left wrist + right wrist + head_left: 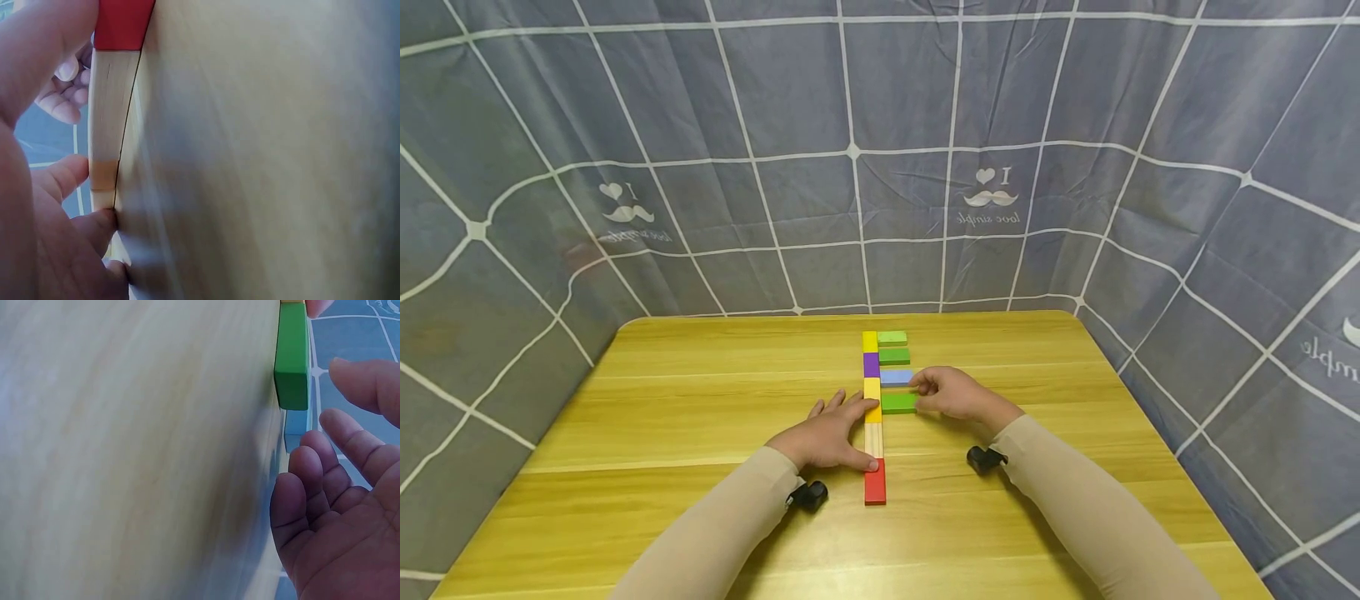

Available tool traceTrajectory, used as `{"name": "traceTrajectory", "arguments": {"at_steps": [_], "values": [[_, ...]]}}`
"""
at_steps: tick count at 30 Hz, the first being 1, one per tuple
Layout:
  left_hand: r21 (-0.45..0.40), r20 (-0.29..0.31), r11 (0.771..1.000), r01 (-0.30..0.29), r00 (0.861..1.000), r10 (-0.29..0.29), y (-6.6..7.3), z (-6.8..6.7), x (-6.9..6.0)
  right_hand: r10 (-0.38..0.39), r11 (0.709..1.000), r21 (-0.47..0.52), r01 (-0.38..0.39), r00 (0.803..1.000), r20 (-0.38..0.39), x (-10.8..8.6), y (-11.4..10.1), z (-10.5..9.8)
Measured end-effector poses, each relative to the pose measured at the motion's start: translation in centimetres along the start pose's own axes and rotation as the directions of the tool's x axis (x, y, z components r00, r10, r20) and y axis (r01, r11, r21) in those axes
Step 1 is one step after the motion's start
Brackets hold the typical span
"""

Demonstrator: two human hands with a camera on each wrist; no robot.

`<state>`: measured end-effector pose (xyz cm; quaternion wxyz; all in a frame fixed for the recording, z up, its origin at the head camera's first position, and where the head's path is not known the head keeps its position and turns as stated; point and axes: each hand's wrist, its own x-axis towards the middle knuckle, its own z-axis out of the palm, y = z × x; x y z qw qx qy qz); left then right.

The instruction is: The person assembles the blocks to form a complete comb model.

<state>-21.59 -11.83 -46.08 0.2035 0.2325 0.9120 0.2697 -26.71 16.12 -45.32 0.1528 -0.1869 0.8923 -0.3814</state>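
A straight column of flat blocks runs away from me: red [875, 487], plain wood [874, 442], orange-yellow [872, 392], purple [871, 365] and yellow [870, 342]. Off its right side stick a light green block [892, 338], a green block [894, 357], a blue block [895, 379] and a nearer green block [898, 404]. My left hand [823, 437] spreads along the column, thumb at the red block, index finger at the orange-yellow one. Beside the outer ends of the blue and nearer green blocks is my right hand [955, 393], fingers loosely bent; the right wrist view shows nothing gripped.
All blocks lie on a wood-grain table [715, 367]. A grey curtain [790, 92] with white grid lines surrounds its back and sides. Small black cameras [811, 496] are strapped to both wrists over beige sleeves [1075, 500].
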Motion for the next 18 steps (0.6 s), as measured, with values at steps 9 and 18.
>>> {"name": "traceTrajectory", "arguments": {"at_steps": [9, 18], "values": [[0.008, 0.000, 1.000, -0.006, 1.000, 0.006, 0.22, -0.33, 0.05, 0.001, 1.000, -0.012, -0.001, 1.000, -0.006, -0.10, 0.15, -0.14], [-0.007, -0.004, 1.000, -0.006, 1.000, 0.006, 0.01, -0.62, 0.08, 0.009, 1.000, -0.024, -0.009, 1.000, -0.026, -0.37, 0.36, -0.36]]}}
